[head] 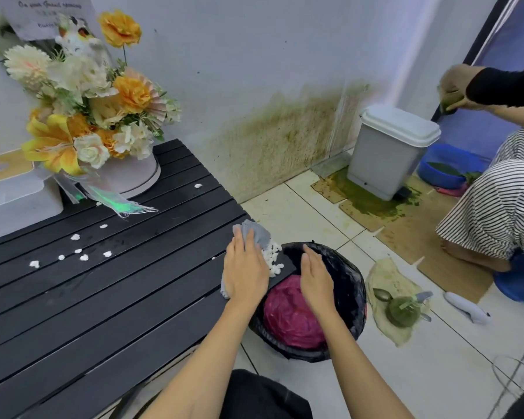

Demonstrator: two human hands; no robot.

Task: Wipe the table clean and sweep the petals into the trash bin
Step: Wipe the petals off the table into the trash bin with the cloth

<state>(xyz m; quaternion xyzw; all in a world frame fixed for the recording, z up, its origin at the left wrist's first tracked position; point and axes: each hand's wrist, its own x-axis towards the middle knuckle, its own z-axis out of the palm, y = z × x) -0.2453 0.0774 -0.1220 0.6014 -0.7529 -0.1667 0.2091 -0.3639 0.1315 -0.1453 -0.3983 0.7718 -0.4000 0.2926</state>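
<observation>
Sweeping now: left hand [245, 269] flat on grey cloth [256, 234], herding petal pile [273, 258] at table [103, 313] edge; right hand [315, 282] open over trash bin [342, 297]. Next, push over; farther stray petals [73, 252] remain

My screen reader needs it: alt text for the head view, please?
A left hand presses a grey cloth against white petals at the black table's edge, above a black-lined bin steadied by the right hand. More petals remain.

1 head view, close, angled down over table [103, 297] edge.
</observation>
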